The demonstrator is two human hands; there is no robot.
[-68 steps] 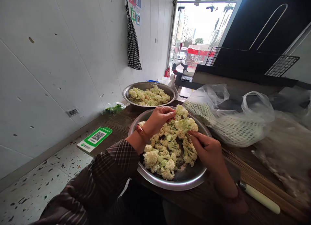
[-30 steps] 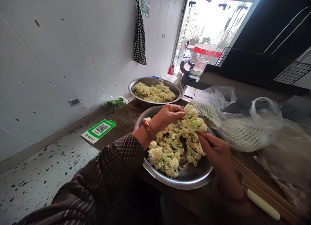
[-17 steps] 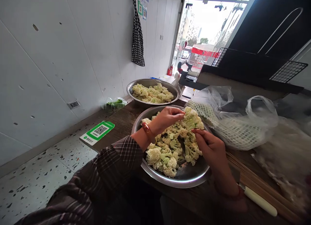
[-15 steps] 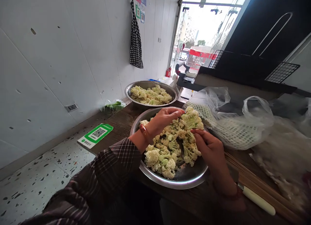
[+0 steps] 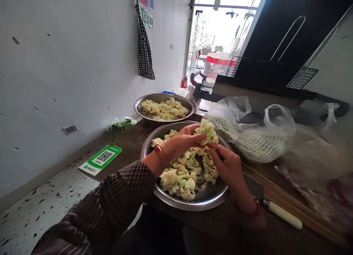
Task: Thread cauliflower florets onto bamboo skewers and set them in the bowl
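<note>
A metal basin (image 5: 190,205) holding many cauliflower florets stands in front of me on the dark wooden table. Above its far right part, my left hand (image 5: 185,140) grips a cauliflower floret (image 5: 209,131) between thumb and fingers. My right hand (image 5: 226,163) is closed in a pinch just below and to the right of that floret. What sits between its fingertips is too small to make out, and the fingertips are close to the floret's lower edge.
A second basin (image 5: 137,107) with cauliflower stands behind. Plastic bags (image 5: 261,141) with netted contents lie to the right. A knife (image 5: 285,214) and thin wooden sticks (image 5: 300,210) are at the right front. A green QR card (image 5: 102,157) lies at the left edge.
My left hand has closed on the floret, where before its fingers were stretched out beside it. The whole view has shifted, so the table objects appear farther left.
</note>
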